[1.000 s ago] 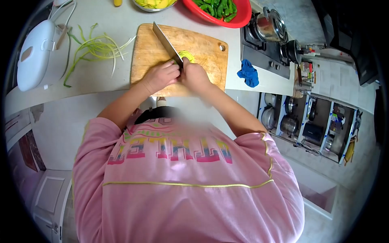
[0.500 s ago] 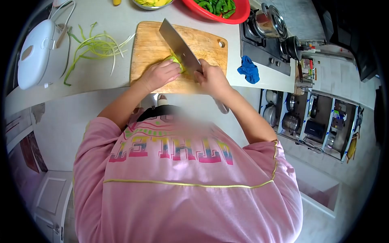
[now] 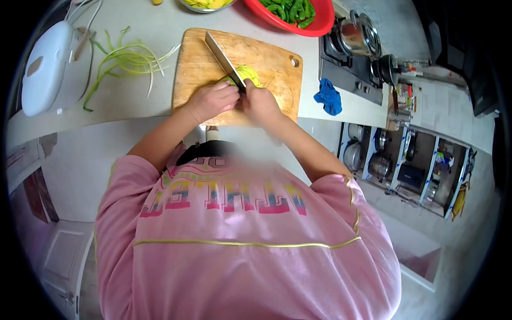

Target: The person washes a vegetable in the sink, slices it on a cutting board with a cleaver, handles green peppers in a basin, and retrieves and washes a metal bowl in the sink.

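The grip of the right hand (image 3: 261,106) is wrapped around a knife (image 3: 224,61), while the left hand (image 3: 215,101) is clamped on a green vegetable (image 3: 228,81) against the blade's left side. Thin slices (image 3: 249,74) lie just right of the blade, all on a wooden board (image 3: 194,58) at the tabletop's (image 3: 160,32) near edge. Peelings (image 3: 128,60) lie left, a blue cloth (image 3: 328,97) right, and a red bowl (image 3: 326,21) of green peppers (image 3: 290,10) sits beyond the board's far side.
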Demonstrator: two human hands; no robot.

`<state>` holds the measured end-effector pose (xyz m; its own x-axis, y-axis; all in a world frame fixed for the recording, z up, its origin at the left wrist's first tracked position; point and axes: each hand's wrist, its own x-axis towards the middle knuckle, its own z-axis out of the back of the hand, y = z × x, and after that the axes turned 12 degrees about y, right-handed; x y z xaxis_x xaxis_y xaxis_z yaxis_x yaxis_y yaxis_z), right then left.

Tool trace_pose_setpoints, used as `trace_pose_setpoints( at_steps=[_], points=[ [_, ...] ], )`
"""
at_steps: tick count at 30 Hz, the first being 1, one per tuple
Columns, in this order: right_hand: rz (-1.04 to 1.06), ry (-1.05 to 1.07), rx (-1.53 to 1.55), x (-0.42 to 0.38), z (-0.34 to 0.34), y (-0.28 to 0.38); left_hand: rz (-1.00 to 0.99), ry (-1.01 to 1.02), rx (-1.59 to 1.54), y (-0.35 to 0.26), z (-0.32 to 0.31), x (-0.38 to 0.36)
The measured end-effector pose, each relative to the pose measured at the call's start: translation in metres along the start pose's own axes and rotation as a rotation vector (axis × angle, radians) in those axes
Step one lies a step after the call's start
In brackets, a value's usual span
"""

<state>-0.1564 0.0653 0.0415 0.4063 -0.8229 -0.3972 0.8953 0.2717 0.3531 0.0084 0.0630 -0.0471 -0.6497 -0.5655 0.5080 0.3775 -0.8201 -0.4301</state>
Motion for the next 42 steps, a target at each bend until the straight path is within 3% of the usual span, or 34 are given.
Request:
trace_pose_setpoints(
  at_steps=[6, 10, 16, 23, 30, 42],
  points=[
    [-0.021, -0.063, 0.102, -0.032, 0.017, -0.002, -0.006, -0.023, 0.015, 0.000, -0.001, 0.000],
    [-0.068, 0.091, 0.054, -0.049, 0.040, 0.013, -0.023, -0.007, 0.067, -0.006, 0.006, 0.004],
    [-0.077, 0.108, -0.006, -0.049, 0.038, 0.017, -0.007, 0.001, 0.076, -0.002, 0.001, 0.001],
    [-0.012, 0.012, -0.063, 0.001, -0.003, 0.009, 0.012, 0.073, 0.083, 0.000, 0.000, -0.003],
    [-0.046, -0.090, 0.106, -0.026, 0.031, 0.010, -0.011, -0.013, 0.018, -0.003, 0.003, 0.001],
    [-0.044, 0.068, 0.050, -0.043, 0.032, 0.019, -0.024, -0.044, 0.046, -0.003, 0.005, 0.003]
  ],
)
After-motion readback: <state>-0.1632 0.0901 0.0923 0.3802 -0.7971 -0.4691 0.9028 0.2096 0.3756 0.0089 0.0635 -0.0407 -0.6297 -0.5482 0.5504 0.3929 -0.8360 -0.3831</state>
